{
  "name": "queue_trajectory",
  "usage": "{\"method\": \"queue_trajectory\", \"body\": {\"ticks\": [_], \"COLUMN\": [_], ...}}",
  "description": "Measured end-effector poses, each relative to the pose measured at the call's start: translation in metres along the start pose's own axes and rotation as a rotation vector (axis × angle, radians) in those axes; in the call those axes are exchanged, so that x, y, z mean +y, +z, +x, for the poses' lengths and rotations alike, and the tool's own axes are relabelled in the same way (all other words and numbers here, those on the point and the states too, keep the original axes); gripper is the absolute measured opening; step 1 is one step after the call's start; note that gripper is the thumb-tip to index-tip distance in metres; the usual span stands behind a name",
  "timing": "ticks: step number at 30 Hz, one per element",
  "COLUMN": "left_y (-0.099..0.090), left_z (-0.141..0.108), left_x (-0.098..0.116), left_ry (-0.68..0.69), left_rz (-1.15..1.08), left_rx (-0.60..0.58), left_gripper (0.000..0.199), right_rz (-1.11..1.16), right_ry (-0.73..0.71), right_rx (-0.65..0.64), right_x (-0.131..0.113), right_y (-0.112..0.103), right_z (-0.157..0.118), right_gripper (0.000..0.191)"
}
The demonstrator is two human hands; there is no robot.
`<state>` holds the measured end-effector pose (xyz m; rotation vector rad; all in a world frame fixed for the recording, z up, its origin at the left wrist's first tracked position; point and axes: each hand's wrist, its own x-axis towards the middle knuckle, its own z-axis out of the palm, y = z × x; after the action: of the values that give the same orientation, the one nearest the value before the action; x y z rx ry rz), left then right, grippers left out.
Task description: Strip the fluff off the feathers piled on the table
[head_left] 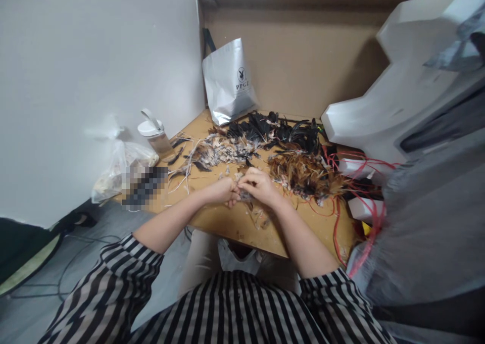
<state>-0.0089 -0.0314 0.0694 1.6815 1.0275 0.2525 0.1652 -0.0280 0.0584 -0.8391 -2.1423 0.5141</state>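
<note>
My left hand (224, 190) and my right hand (261, 186) meet over the front middle of the wooden table (223, 228). Both are closed in a pinch, fingertips touching. A wisp of greyish feather (246, 195) shows at the fingers, mostly hidden by them. To the right of my right hand lies a heap of brown feathers (306, 175). Behind the hands is a pile of pale, fluffy feathers (222, 149), with long black feathers (280, 130) beyond it. Loose fluff (259, 217) lies on the table just below my right hand.
A silver bag (229, 84) leans on the cardboard panel (310, 56) at the back. Left stand a lidded cup (155, 137) and a clear plastic bag (125, 169). Red string (337, 228) trails over the right edge near white blocks (366, 207). White strings (187, 169) lie left.
</note>
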Motion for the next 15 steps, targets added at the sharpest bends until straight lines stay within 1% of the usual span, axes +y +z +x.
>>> {"method": "queue_trajectory", "body": {"ticks": [2,3,4,6,8,9,11,12,15], "left_y": [0.000,-0.001,-0.003,-0.005,-0.006,-0.006,-0.004,-0.002,0.001], "left_z": [-0.005,-0.006,-0.007,-0.005,0.000,0.003,0.009,0.012,0.018], "left_x": [0.003,0.004,0.004,0.002,-0.003,-0.006,-0.011,-0.014,-0.018], "left_ry": [0.088,0.121,0.145,0.172,0.170,0.157,0.122,0.106,0.070], "left_rz": [-0.075,-0.134,-0.199,-0.337,-0.474,-0.537,-0.632,-0.670,-0.718], "left_rx": [0.021,0.056,0.110,0.258,0.409,0.466,0.541,0.571,0.630], "left_gripper": [0.018,0.019,0.020,0.023,0.022,0.022,0.022,0.022,0.020], "right_rz": [0.174,0.237,0.277,0.323,0.357,0.376,0.361,0.313,0.115], "right_ry": [0.134,0.194,0.238,0.277,0.280,0.287,0.302,0.297,0.211], "right_rx": [0.050,0.072,0.085,0.110,0.123,0.129,0.144,0.152,0.181], "right_x": [0.009,0.012,0.015,0.018,0.017,0.016,0.014,0.013,0.011], "right_y": [-0.003,-0.003,-0.003,0.001,0.009,0.014,0.023,0.027,0.032], "right_z": [0.001,0.001,0.001,0.002,0.003,0.003,0.003,0.002,-0.001], "right_gripper": [0.015,0.017,0.021,0.027,0.026,0.023,0.017,0.016,0.015]}}
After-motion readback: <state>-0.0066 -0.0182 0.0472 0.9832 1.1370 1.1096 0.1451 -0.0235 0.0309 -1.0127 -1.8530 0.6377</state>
